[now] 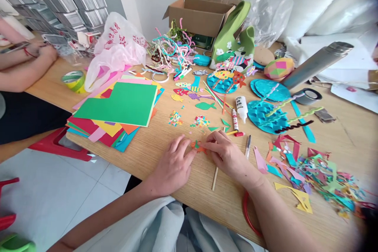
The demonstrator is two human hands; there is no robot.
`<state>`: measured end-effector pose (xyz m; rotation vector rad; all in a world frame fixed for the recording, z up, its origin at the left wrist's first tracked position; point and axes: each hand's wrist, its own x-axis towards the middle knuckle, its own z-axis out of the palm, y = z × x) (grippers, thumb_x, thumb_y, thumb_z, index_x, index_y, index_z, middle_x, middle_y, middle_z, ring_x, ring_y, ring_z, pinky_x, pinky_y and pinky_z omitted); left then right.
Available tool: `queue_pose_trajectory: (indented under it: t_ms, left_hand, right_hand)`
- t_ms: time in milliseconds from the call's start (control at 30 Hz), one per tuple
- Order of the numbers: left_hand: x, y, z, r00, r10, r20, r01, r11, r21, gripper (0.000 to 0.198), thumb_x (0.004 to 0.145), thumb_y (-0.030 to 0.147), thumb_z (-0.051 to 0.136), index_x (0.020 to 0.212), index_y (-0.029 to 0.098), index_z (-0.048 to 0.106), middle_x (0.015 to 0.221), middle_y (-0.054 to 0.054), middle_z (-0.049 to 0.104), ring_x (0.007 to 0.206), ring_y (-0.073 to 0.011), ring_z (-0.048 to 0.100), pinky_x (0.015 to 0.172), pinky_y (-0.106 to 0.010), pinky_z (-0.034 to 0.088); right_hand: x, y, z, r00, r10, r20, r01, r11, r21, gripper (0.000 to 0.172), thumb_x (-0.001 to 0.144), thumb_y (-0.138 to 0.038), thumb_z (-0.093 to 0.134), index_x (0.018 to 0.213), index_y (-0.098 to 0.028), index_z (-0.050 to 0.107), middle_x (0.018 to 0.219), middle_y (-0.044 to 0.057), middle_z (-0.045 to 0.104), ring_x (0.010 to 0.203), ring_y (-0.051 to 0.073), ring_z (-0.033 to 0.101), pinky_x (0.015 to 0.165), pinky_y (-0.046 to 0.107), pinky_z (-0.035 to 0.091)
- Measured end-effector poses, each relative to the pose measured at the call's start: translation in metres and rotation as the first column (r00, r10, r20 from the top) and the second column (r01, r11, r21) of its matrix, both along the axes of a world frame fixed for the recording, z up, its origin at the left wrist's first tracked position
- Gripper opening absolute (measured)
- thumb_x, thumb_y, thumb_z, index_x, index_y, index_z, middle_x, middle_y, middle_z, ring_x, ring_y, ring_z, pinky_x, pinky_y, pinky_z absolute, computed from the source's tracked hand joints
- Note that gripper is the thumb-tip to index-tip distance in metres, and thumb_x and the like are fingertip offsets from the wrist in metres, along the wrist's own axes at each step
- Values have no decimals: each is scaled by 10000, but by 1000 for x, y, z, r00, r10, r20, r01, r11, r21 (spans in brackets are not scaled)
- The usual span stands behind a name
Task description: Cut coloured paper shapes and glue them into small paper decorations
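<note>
A small orange paper fish (199, 147) lies on the wooden table (165, 153) between my two hands. My left hand (174, 165) rests flat beside it, fingers spread, with a fingertip on the fish's left edge. My right hand (226, 153) bends over the fish's right side, its fingertips pressing on it. A thin wooden stick (215, 178) lies partly under my right hand. Two small heaps of confetti (189, 119) sit just beyond the fish.
A stack of coloured paper with a green sheet (121, 104) on top lies at left. Glue bottle (241, 108), glue stick (235, 120), pen (247, 146), blue paper plates (265, 114) and paper scraps (313, 173) lie at right. Another person's arms (20, 67) rest at far left.
</note>
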<state>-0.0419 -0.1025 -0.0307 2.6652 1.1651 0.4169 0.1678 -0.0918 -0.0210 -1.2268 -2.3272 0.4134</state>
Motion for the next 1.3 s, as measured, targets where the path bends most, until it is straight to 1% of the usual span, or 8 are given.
queue_pose_trajectory:
  t_ms: [133, 267, 367, 467, 733, 933, 1167, 1300]
  left_hand:
    - [0, 0, 0, 1000, -7, 3, 7, 1000, 13, 444, 818, 90, 499, 1253, 174, 543, 1318, -118, 513, 1345, -291, 343, 1102, -492, 364]
    - [-2, 0, 0, 998, -18, 55, 18, 1000, -2, 463, 824, 74, 458, 1279, 137, 515, 1276, -99, 558, 1305, -270, 394, 1115, -458, 360]
    - [-4, 0, -1, 996, -22, 86, 22, 1000, 4, 472, 820, 58, 444, 1282, 124, 515, 1273, -89, 572, 1298, -266, 401, 1118, -449, 359]
    - [-5, 0, -2, 996, -49, 78, 47, 999, 25, 457, 822, 58, 457, 1265, 133, 541, 1289, -75, 574, 1308, -271, 385, 1119, -450, 357]
    - [-4, -2, -1, 998, -40, 38, 39, 999, 21, 413, 831, 68, 477, 1223, 156, 571, 1286, -61, 580, 1295, -266, 387, 1108, -453, 368]
    - [-4, -1, -2, 998, -40, 49, 39, 999, 10, 418, 833, 82, 480, 1236, 159, 563, 1297, -53, 576, 1284, -265, 387, 1110, -444, 369]
    - [-5, -1, -2, 998, -47, 51, 47, 999, 9, 442, 825, 75, 481, 1255, 156, 549, 1305, -54, 572, 1280, -264, 388, 1111, -446, 372]
    - [-5, 0, -2, 998, -45, 53, 44, 999, 10, 455, 819, 68, 483, 1259, 166, 545, 1299, -64, 573, 1290, -259, 386, 1110, -446, 376]
  right_hand:
    - [0, -1, 1, 998, 22, 62, -23, 1000, 6, 398, 882, -24, 477, 1103, -253, 717, 875, 76, 566, 849, 200, 526, 740, 353, 495]
    - [0, -1, 3, 993, 45, 106, -46, 999, 7, 403, 882, -27, 485, 1116, -260, 715, 872, 75, 558, 844, 199, 522, 732, 346, 500]
    - [0, -2, 4, 990, 49, 136, -49, 999, -3, 395, 879, -22, 487, 1100, -250, 722, 882, 79, 557, 857, 201, 524, 736, 345, 505]
    - [0, -2, 5, 986, 46, 161, -44, 999, -15, 371, 880, -22, 485, 1063, -228, 733, 876, 82, 553, 875, 204, 525, 748, 350, 508]
    - [2, -1, 2, 985, 52, 164, -48, 998, -30, 394, 862, 11, 466, 1056, -206, 732, 885, 86, 551, 878, 203, 518, 764, 363, 503]
    - [3, -1, 1, 989, 51, 139, -48, 999, -24, 394, 866, -5, 482, 1053, -244, 733, 878, 76, 552, 871, 204, 526, 758, 349, 501]
    - [3, -1, 0, 988, 55, 148, -49, 998, -42, 394, 863, -3, 479, 1068, -226, 729, 892, 87, 547, 873, 211, 524, 758, 359, 498]
    - [3, -1, 0, 988, 57, 146, -51, 998, -43, 415, 867, -7, 473, 1103, -245, 719, 891, 83, 546, 869, 212, 523, 756, 360, 497]
